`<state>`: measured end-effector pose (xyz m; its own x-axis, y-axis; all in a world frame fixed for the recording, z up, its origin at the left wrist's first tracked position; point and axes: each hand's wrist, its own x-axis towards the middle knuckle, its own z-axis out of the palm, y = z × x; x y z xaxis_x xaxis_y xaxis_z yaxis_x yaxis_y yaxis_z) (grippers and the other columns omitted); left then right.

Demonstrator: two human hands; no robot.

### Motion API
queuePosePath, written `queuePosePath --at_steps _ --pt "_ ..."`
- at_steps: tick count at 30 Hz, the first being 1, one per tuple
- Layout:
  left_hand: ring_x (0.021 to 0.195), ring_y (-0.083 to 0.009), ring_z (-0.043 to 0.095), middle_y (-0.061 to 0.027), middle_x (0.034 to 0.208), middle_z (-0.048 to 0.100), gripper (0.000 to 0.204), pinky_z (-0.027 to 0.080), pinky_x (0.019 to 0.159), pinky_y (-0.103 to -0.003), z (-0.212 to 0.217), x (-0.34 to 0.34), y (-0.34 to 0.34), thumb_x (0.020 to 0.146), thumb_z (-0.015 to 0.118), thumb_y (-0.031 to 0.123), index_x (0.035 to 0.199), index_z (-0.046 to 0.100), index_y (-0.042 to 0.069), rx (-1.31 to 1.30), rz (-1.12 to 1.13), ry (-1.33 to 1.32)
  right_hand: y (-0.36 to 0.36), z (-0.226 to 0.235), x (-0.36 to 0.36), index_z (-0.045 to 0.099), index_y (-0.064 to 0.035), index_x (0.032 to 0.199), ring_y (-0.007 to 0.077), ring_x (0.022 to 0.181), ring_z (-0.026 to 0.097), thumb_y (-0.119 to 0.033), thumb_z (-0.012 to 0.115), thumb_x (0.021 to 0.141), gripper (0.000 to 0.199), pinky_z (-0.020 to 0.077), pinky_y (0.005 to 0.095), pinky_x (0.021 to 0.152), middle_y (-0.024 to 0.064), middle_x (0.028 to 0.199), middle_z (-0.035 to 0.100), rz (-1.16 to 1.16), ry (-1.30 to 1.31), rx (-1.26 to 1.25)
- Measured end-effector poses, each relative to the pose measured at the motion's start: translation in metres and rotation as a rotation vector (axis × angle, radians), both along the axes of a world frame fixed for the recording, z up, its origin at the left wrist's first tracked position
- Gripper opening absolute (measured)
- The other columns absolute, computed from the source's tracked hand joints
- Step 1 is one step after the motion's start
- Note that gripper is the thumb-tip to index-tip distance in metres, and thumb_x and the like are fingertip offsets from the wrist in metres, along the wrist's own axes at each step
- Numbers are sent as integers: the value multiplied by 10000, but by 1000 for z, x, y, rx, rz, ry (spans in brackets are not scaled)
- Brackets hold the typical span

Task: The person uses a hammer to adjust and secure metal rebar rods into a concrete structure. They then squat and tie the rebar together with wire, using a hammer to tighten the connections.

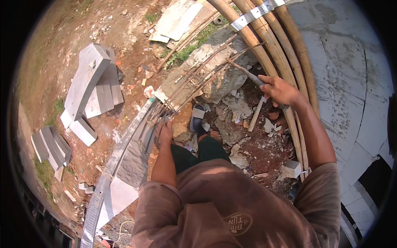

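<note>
A bundle of thin rusty steel rods (pixel 196 84) runs from the wall top beside my left leg toward the bamboo poles. My left hand (pixel 164 131) is closed at the near end of these rods; its fingers are partly hidden. My right hand (pixel 279 90) is wrapped round the grey handle of a long bar-like tool (pixel 248 73). The tool's thin tip lies close to the far ends of the rods; whether it touches them I cannot tell. Below my right hand is a pale wooden stick (pixel 257 115), its upper end near my fingers.
Bamboo poles (pixel 285 45), strapped together, curve along my right beside a grey roof-like surface (pixel 335 82). Broken concrete (pixel 227 80) and rubble surround my sandalled foot (pixel 197 118). On the left stand a metal-edged wall (pixel 108 171) and stacked grey blocks (pixel 93 78) on dirt.
</note>
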<state>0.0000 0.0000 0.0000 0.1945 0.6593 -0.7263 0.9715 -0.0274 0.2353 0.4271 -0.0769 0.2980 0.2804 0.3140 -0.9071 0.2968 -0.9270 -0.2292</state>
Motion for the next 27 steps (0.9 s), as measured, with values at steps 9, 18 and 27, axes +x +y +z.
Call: queuePosePath --at_steps 9,18,27 --pt "1044 -396 553 -200 1083 612 561 390 922 -482 -2 -7 -2 905 386 570 1069 652 103 48 -67 -18 7 -11 -45 275 30 1411 152 469 531 -157 395 887 570 467 298 468 89 819 581 -130 -42 80" --pt "971 -410 589 -204 1021 639 575 443 843 -492 5 1 10 883 415 592 1031 661 93 -30 -65 -41 16 -21 -56 296 10 1417 160 505 525 -158 449 846 615 449 303 511 97 819 566 -328 -26 89" --pt "990 -412 584 -197 1029 640 531 443 847 -502 13 6 12 887 431 571 1017 664 112 -42 -55 -5 19 -19 -59 281 6 1430 140 514 511 -170 468 872 614 440 283 511 92 818 567 -383 -13 80"
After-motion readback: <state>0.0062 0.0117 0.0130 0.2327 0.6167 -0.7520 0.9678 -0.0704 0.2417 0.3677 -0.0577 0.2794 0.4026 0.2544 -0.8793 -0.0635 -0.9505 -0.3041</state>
